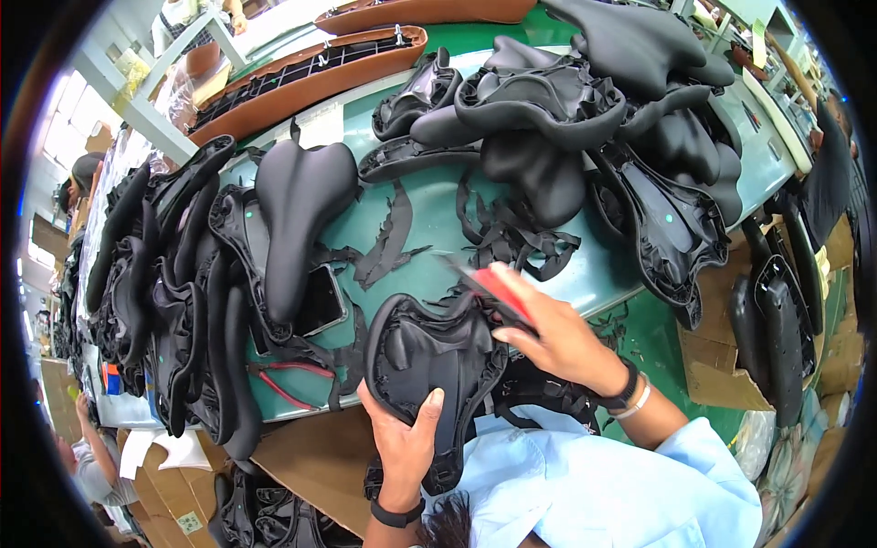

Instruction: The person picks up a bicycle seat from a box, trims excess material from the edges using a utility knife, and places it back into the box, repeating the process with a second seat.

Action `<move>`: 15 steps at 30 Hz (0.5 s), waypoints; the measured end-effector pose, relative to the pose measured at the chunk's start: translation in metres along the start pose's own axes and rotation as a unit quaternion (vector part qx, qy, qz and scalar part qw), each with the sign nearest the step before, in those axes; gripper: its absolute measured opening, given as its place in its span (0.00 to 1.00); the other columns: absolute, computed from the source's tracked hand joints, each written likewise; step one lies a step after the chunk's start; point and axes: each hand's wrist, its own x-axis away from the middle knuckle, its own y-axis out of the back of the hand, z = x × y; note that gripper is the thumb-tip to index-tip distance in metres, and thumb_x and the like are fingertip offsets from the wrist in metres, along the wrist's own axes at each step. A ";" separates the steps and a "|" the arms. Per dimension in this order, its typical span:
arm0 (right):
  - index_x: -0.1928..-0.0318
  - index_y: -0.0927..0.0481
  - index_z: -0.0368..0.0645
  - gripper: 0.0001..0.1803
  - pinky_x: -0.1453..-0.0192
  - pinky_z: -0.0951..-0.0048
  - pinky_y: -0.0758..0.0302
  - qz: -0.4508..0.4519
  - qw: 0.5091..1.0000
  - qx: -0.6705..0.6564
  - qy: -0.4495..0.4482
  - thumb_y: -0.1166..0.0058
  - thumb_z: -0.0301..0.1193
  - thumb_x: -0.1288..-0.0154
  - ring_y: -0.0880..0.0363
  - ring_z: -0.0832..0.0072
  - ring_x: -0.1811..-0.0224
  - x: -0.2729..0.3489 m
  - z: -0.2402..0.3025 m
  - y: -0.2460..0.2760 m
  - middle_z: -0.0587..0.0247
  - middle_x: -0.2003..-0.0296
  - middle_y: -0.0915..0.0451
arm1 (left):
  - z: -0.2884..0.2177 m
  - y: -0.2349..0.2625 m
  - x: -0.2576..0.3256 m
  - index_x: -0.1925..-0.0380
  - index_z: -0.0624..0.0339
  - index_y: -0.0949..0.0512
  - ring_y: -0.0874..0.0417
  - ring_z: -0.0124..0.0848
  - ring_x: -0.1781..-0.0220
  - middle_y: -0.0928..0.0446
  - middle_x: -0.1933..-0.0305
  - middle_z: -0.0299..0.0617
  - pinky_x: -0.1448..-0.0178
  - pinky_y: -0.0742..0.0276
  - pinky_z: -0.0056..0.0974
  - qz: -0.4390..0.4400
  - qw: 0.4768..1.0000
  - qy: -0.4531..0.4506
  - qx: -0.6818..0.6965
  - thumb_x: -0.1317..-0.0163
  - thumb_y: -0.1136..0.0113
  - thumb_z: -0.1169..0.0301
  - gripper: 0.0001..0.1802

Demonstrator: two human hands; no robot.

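Observation:
My left hand (404, 446) is closed around the lower edge of a black bicycle saddle (422, 367), its thumb lying over the underside. The saddle is turned bottom up, and its cover's gathered edge shows around the rim. In my closed right hand (559, 336) is a red-handled knife (501, 292), its thin blade blurred and pointing up and left. The knife is just above the saddle's wide end; whether the blade touches it I cannot tell. Black offcut strips (525, 242) lie on the green table (416, 265) beyond my hands.
Stacked saddles (174, 301) crowd the table's left side, with more heaped at the far right (548, 100). Red-handled pliers (290, 384) lie near the front edge. A cardboard box (722, 365) with black saddles stands at right. A person's arm (87, 420) shows at far left.

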 end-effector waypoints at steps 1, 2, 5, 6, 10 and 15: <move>0.33 0.39 0.39 0.34 0.47 0.65 0.24 0.037 0.999 0.000 0.016 0.43 0.21 0.40 0.18 0.59 0.50 -0.008 -0.003 -0.005 0.47 0.47 0.23 | 0.001 0.002 -0.001 0.36 0.68 0.46 0.29 0.35 0.43 0.33 0.40 0.48 0.35 0.36 0.37 -0.005 1.000 -0.004 -0.001 0.41 0.33 0.69 0.40; 0.33 0.39 0.39 0.35 0.49 0.64 0.25 0.062 0.997 -0.044 -0.024 0.43 0.22 0.40 0.17 0.57 0.54 -0.011 -0.001 -0.007 0.46 0.50 0.22 | 0.004 0.005 -0.002 0.36 0.68 0.45 0.29 0.35 0.42 0.33 0.40 0.48 0.35 0.35 0.37 -0.013 1.000 -0.001 -0.012 0.41 0.33 0.69 0.39; 0.34 0.37 0.40 0.33 0.52 0.66 0.24 0.076 0.995 -0.063 -0.029 0.42 0.25 0.40 0.17 0.58 0.58 -0.002 0.016 -0.012 0.46 0.55 0.22 | 0.022 0.006 -0.006 0.35 0.67 0.44 0.29 0.35 0.41 0.34 0.38 0.48 0.35 0.34 0.37 -0.063 0.998 -0.010 0.002 0.40 0.35 0.71 0.37; 0.36 0.38 0.39 0.32 0.57 0.64 0.23 0.170 0.964 -0.201 -0.044 0.43 0.28 0.39 0.18 0.54 0.63 0.002 0.026 -0.016 0.47 0.62 0.22 | 0.025 0.003 -0.006 0.35 0.66 0.43 0.29 0.35 0.40 0.34 0.38 0.47 0.35 0.34 0.37 -0.097 0.995 -0.021 0.026 0.38 0.37 0.72 0.35; 0.36 0.40 0.41 0.30 0.67 0.70 0.30 0.157 0.964 -0.212 -0.031 0.46 0.31 0.35 0.24 0.68 0.73 0.004 0.035 -0.019 0.58 0.76 0.28 | 0.001 -0.017 -0.010 0.36 0.63 0.39 0.28 0.32 0.39 0.30 0.39 0.43 0.32 0.35 0.40 -0.100 0.967 0.047 0.229 0.34 0.47 0.77 0.26; 0.37 0.39 0.38 0.27 0.54 0.71 0.24 0.143 0.899 -0.395 -0.121 0.47 0.25 0.35 0.22 0.79 0.62 -0.045 0.003 -0.011 0.65 0.54 0.26 | 0.008 -0.015 -0.004 0.45 0.66 0.30 0.15 0.40 0.58 0.19 0.55 0.51 0.54 0.18 0.41 0.214 0.879 0.340 0.257 0.28 0.68 0.41 0.37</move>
